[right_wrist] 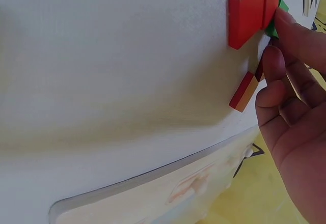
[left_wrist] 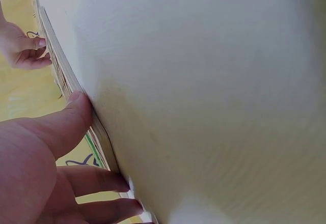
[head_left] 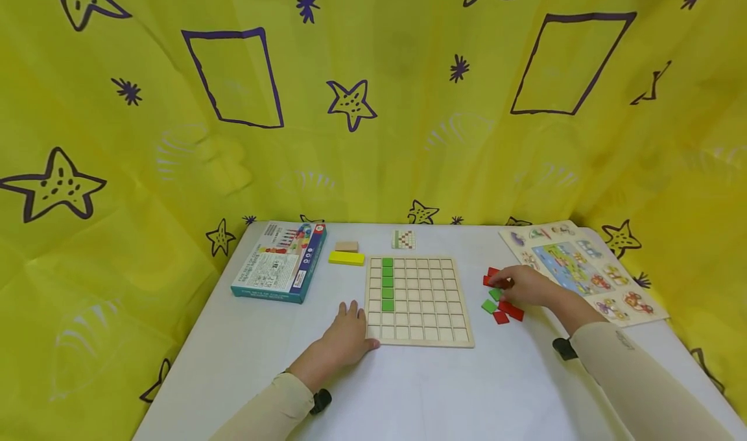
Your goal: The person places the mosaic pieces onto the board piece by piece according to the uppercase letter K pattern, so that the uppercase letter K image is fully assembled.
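Two hands work: left hand [head_left: 344,337] rests flat against the grid board [head_left: 417,300], right hand [head_left: 525,285] pinches a green tile [head_left: 495,294] among red tiles [head_left: 511,310].

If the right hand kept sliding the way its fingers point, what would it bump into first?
Probably the loose tiles: the right hand points left, fingertips already at a green tile among the red tiles. Past them lies the wooden grid board.
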A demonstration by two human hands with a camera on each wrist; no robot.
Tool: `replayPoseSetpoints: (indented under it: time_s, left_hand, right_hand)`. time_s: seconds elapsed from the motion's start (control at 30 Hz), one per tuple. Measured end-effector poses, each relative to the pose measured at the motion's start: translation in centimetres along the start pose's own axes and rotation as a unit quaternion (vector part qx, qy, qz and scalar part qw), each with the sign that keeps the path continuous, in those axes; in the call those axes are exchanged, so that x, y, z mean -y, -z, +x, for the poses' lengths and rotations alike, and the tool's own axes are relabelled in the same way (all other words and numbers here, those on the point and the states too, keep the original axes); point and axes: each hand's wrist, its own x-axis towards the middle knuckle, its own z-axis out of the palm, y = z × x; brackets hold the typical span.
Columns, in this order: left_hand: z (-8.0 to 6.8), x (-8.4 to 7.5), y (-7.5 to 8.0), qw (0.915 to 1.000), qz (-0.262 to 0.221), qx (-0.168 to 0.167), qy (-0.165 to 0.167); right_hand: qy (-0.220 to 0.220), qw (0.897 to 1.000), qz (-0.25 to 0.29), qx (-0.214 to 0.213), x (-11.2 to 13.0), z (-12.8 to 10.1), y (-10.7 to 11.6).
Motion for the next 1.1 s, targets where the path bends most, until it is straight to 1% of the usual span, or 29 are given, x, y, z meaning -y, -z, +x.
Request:
replayPoseSetpoints:
  time_s: [0.3, 0.53, 0.8, 0.87, 1.0, 1.1]
  left_hand:
    - [-0.1, 0.0, -0.1, 0.9999, -0.011, -0.005, -0.002]
    - [-0.2, 0.0, 0.0, 1.0, -0.002, -0.007, -0.001]
    - [-0.3, -0.1, 0.0, 1.0, 0.0, -0.008, -0.002]
    - [-0.3, -0.1, 0.0, 0.9999, 0.001, -0.009, -0.005]
    - [-0.3, 0.0, 0.1, 0.9999, 0.005, -0.009, -0.01]
    - [-0.3, 0.0, 0.1, 0.9999, 0.008, -0.009, -0.01]
  right_hand:
    - [-0.04, 0.999, 0.01, 0.015, 0.2, 0.5, 0.2]
    - [-0.037, 0.999, 0.018, 0.009, 0.3, 0.3, 0.1]
    - [-0.036, 0.999, 0.039, 0.004, 0.0, 0.2, 0.4]
    - [-0.028, 0.998, 0.047, 0.003, 0.0, 0.3, 0.7]
    - [-0.018, 0.998, 0.055, -0.018, 0.3, 0.6, 1.2]
    - [-0.007, 0.998, 0.051, -0.036, 0.9, 1.0, 1.6]
